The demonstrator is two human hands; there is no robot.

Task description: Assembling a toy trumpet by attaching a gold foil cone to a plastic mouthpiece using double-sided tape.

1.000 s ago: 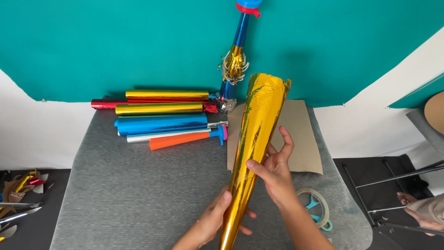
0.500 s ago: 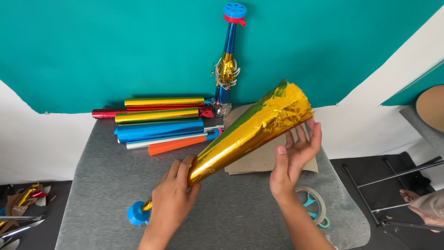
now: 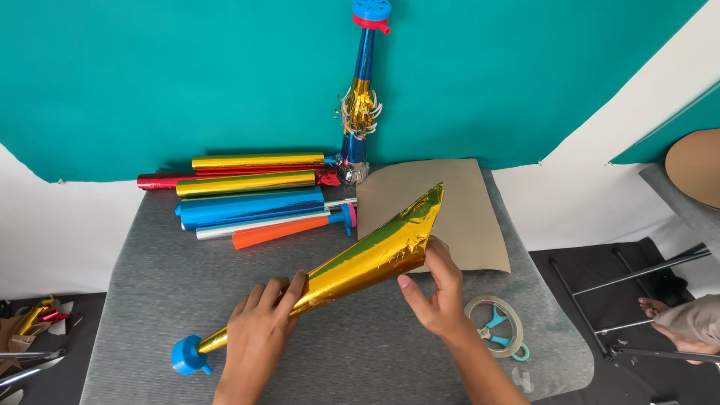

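Head view is showing a grey tabletop (image 3: pixel 150 300) sitting before a teal backdrop (image 3: pixel 187 75). Left hand (image 3: pixel 259 337) and right hand (image 3: pixel 435 296), fingers curled closed, are gripping the gold foil cone (image 3: pixel 360 262) above the tabletop's middle, lying diagonally, wide mouth pointing toward the backdrop, blue tip (image 3: pixel 186 355) nearest the camera.

Bright, even daylight, pretty sharp all over. Glare pops off the gold foil cone (image 3: pixel 375 259); soft shadows only, slight edge bending around 9 o'clock.

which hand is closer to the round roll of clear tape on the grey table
Right. The right hand grips the gold foil cone just left of the roll of clear tape, while the left hand holds the cone's narrow end, well across the table.
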